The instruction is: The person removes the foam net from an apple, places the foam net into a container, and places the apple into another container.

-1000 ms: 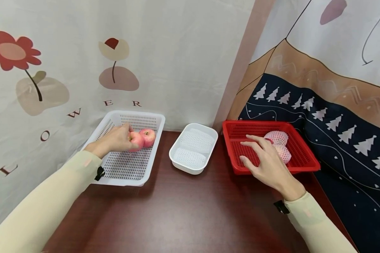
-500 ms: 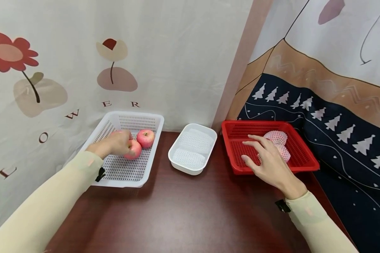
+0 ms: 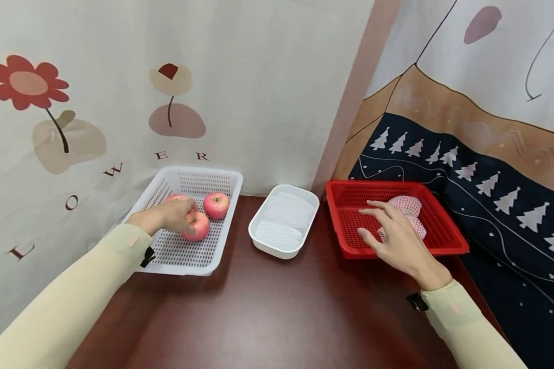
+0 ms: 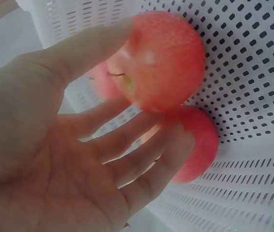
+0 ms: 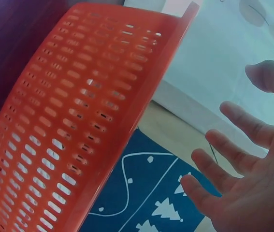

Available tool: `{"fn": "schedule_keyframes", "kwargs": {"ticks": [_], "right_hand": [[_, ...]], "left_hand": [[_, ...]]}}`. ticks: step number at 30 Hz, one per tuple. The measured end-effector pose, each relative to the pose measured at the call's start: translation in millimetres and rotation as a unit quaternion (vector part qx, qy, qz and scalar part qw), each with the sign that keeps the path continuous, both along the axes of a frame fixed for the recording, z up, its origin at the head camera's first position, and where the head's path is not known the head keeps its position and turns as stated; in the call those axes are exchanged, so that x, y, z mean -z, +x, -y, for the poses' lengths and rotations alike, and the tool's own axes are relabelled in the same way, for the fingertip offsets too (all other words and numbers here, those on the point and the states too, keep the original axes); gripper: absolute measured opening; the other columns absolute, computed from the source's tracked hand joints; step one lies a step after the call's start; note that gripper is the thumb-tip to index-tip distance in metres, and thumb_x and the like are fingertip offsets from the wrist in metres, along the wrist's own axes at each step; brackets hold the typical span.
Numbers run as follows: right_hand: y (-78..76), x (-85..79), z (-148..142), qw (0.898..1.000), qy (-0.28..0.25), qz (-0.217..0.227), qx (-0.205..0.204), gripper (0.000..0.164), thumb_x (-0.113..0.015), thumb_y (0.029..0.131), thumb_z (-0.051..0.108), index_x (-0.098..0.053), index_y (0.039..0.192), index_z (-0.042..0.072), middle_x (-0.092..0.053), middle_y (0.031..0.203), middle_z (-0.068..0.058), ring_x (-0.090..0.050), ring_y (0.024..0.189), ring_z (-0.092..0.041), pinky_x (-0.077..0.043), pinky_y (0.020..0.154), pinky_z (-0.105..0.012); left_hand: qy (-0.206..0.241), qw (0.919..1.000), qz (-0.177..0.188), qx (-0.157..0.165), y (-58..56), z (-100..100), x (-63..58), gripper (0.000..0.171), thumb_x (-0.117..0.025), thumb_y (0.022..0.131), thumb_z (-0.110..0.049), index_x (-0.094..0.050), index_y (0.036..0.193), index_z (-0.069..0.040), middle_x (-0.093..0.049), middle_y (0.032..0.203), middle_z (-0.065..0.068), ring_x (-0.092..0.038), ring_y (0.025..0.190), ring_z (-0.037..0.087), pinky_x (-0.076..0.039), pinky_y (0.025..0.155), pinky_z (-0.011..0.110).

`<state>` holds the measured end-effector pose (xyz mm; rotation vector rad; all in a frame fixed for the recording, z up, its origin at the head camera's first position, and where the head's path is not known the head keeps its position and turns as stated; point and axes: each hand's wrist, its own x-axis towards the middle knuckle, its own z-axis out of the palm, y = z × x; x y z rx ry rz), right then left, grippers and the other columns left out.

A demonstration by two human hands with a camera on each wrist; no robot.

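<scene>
In the head view, a white slotted basket (image 3: 208, 264) at the left holds three red apples. My left hand (image 3: 173, 215) reaches into it and grips the nearest apple (image 3: 198, 226), thumb on one side and fingers on the other in the left wrist view. A second apple (image 3: 217, 205) sits by the basket's right wall; a third (image 3: 176, 198) is partly hidden behind the hand. My right hand (image 3: 397, 238) hovers over a red slotted basket (image 3: 346, 251), fingers spread, touching nothing. Two fruits in pink-and-white foam nets, one of them a netted fruit (image 3: 406, 205), lie in that basket, partly covered by the hand.
Between the baskets stands a small white tray (image 3: 283, 252) with white netting (image 3: 279, 233) inside. All of them rest on a dark brown table (image 3: 277, 307). A printed curtain (image 3: 268, 102) hangs close behind, and a navy tree-patterned cloth (image 3: 512, 230) borders the right.
My left hand has drawn the gripped apple toward the front, so it now stands apart from the right apple, and the third apple has come into sight. My right hand has hardly moved.
</scene>
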<state>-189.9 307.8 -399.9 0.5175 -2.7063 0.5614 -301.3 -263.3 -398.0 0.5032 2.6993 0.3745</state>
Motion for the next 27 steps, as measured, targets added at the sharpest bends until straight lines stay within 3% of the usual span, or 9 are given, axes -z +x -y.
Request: {"fn": "schedule_keyframes", "kwargs": {"ticks": [3,10,19,22,27], "right_hand": [[-2.6,-1.1,-0.6,1.0,-0.001,0.005,0.003,0.055,-0.088,0.102,0.025,-0.073,0.152,0.011,-0.062,0.167,-0.021,-0.059,0.151,-0.047,-0.048,0.124,-0.08],[-7.4,-1.8,-5.8,1.0,-0.01,0.006,0.007,0.052,-0.085,0.105,0.027,-0.073,0.152,0.011,-0.062,0.167,-0.021,-0.058,0.152,-0.047,-0.047,0.126,-0.08],[-6.2,0.0,-11.0,0.999,-0.01,0.03,0.026,0.055,-0.086,0.104,0.026,-0.071,0.155,0.011,-0.06,0.168,-0.022,-0.054,0.154,-0.047,-0.047,0.124,-0.082],[-6.3,0.7,-12.1,0.999,-0.009,0.034,0.029,0.056,-0.086,0.104,0.027,-0.071,0.155,0.011,-0.06,0.168,-0.023,-0.054,0.154,-0.048,-0.046,0.125,-0.083],[-8.0,1.2,-15.0,0.999,-0.005,0.044,0.031,0.056,-0.084,0.105,0.031,-0.07,0.156,0.011,-0.059,0.169,-0.024,-0.053,0.155,-0.049,-0.046,0.124,-0.084]], "left_hand": [[0.013,0.9998,-0.014,-0.004,6.7,3.2,-1.8,0.064,-0.091,0.097,-0.028,-0.063,0.142,0.01,-0.066,0.107,0.016,-0.063,0.109,0.033,-0.055,0.092,0.049],[0.049,0.9972,-0.054,-0.016,21.0,5.0,-9.5,0.069,-0.082,0.108,-0.032,-0.059,0.154,0.014,-0.073,0.136,0.033,-0.069,0.121,0.044,-0.057,0.112,0.071],[0.064,0.9914,-0.112,-0.018,37.1,5.4,-14.4,0.062,-0.082,0.108,-0.032,-0.065,0.15,0.01,-0.073,0.145,0.033,-0.069,0.13,0.049,-0.053,0.119,0.073],[0.071,0.9894,-0.126,-0.016,42.8,3.6,-15.0,0.059,-0.082,0.108,-0.031,-0.066,0.149,0.008,-0.074,0.141,0.032,-0.069,0.128,0.048,-0.054,0.119,0.072],[0.089,0.9808,-0.173,-0.004,52.9,-1.3,-14.5,0.047,-0.085,0.106,-0.028,-0.072,0.136,0.005,-0.072,0.116,0.02,-0.065,0.113,0.038,-0.057,0.104,0.061]]}}
